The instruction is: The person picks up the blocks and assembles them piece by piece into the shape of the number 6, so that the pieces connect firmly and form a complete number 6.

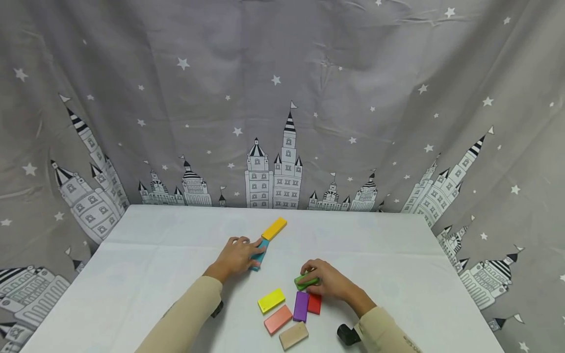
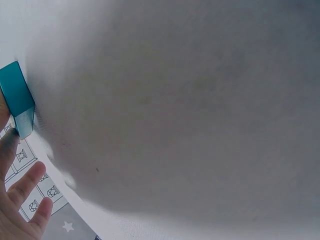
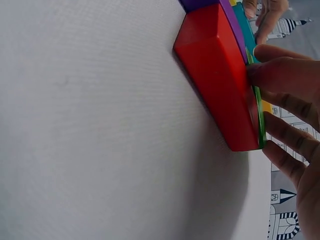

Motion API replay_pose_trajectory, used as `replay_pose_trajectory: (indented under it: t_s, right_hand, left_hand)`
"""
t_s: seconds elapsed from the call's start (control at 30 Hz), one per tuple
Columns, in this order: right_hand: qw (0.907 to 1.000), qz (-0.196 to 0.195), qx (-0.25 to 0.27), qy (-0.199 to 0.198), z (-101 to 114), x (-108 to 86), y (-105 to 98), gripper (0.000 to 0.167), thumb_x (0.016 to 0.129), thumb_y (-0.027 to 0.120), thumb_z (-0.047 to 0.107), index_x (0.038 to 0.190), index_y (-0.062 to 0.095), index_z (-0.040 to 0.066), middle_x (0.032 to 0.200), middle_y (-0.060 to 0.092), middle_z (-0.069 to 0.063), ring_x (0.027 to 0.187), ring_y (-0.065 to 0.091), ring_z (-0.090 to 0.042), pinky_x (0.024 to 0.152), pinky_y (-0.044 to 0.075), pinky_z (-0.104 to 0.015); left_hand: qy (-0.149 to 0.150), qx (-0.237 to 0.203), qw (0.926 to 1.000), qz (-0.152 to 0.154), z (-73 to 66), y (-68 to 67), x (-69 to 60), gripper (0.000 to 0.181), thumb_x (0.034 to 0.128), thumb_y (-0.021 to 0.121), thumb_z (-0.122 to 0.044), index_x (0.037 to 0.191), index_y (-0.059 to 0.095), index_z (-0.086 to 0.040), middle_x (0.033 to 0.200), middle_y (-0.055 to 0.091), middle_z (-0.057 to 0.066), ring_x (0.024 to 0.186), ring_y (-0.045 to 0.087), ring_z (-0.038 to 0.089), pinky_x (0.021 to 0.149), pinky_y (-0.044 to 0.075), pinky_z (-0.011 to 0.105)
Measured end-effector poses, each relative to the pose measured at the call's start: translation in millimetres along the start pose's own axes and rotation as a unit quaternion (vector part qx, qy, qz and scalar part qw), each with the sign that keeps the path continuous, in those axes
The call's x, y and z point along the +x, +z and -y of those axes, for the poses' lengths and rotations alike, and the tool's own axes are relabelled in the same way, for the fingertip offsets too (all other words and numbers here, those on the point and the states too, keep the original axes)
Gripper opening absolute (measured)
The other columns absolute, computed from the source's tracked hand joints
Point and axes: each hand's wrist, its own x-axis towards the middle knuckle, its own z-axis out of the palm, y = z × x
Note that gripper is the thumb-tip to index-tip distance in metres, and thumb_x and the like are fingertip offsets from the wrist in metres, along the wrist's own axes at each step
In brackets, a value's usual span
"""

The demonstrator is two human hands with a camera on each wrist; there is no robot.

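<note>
Left hand (image 1: pixel 236 256): a blue, brick-shaped, maybe wooden block (image 1: pixel 259 259) is pinched on the white tabletop (image 1: pixel 375 255), end-on to an orange, brick-shaped block (image 1: pixel 274 229).
Right hand (image 1: pixel 328 279): a green, brick-shaped block (image 1: pixel 308 284) is held just past a purple block (image 1: pixel 301 307) and a red block (image 1: pixel 314 304).
Good way: blue is probably best kept still; green lifted gently, nothing bumped.

Left arm (image 1: pixel 187 314) extended, left hand (image 1: pixel 235 257) nearer the far edge of the tabletop (image 1: pixel 375 250) than right hand (image 1: pixel 330 280); left digits pinching, two fingers held clear. Right arm (image 1: pixel 383 329) angled inward, fingers bent in a grip.
</note>
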Motion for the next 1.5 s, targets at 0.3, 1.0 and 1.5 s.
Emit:
replay_pose_trajectory:
  t_s: [0.3,1.0,1.5]
  right_hand:
    - [0.9989,0.023,-0.037,-0.02,-1.5,7.6,1.0,0.019,0.087,0.072,0.014,0.103,0.078,0.023,0.109,0.058,0.01,0.102,0.049,-0.009,0.095,0.042,-0.033]
    - [0.9975,0.051,-0.04,-0.029,4.2,26.2,-2.2,0.022,0.088,0.072,0.015,0.108,0.076,0.022,0.104,0.057,0.01,0.095,0.048,-0.005,0.089,0.046,-0.025]
    - [0.9871,0.067,-0.121,-0.08,23.8,61.9,7.9,0.022,0.09,0.07,0.021,0.11,0.075,0.027,0.101,0.058,0.009,0.089,0.048,-0.004,0.082,0.045,-0.018]
  left_hand:
    - [-0.002,0.008,1.0,-0.003,1.6,2.5,-0.6,0.057,0.0834,0.067,-0.044,0.136,0.055,-0.027,0.149,0.042,-0.004,0.128,0.045,0.031,0.106,0.031,0.054]
    - [0.006,0.017,0.9998,-0.009,0.6,0.9,-2.1,0.056,0.0837,0.067,-0.044,0.136,0.055,-0.028,0.149,0.042,-0.004,0.128,0.046,0.032,0.106,0.032,0.054]
    - [0.009,0.017,0.9996,-0.02,-0.6,-1.0,-3.1,0.054,0.0828,0.068,-0.044,0.134,0.059,-0.028,0.147,0.045,-0.003,0.126,0.048,0.031,0.104,0.034,0.055]
